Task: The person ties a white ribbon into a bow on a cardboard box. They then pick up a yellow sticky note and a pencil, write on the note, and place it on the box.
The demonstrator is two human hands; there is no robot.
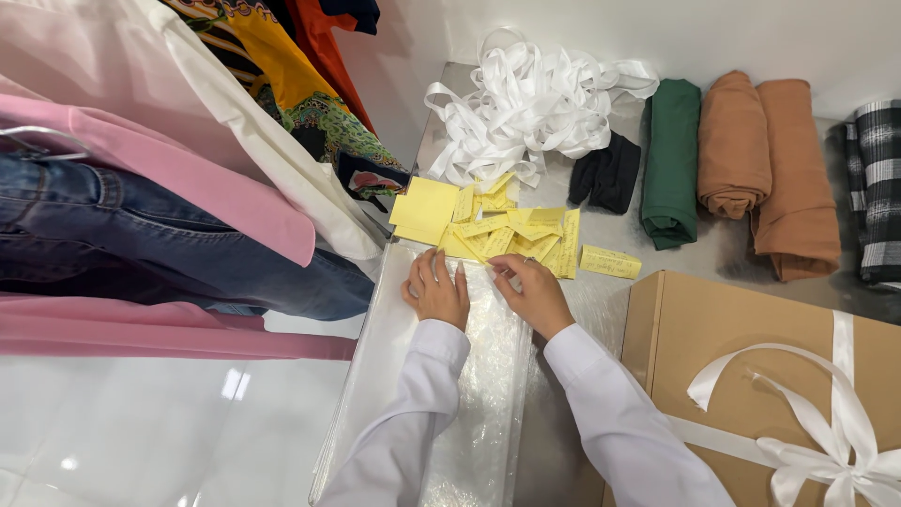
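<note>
Head view gave me both hands at the yellow slips (511,230): left hand (436,291) flat on clear plastic (488,376), fingers together, right hand (537,293) pinching one slip.

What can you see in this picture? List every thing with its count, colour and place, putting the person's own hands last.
Paper slips: many, yellow, table centre.
Ribbon heap: one, white, table back.
Folded cloths: black, green, two tan, one checked, back right.
Box: one, brown, white bow, front right.
Clear plastic bag: one, under hands.
Hanging clothes: several, mixed colours, left.
Left hand: on bag.
Right hand: at slips.
</note>
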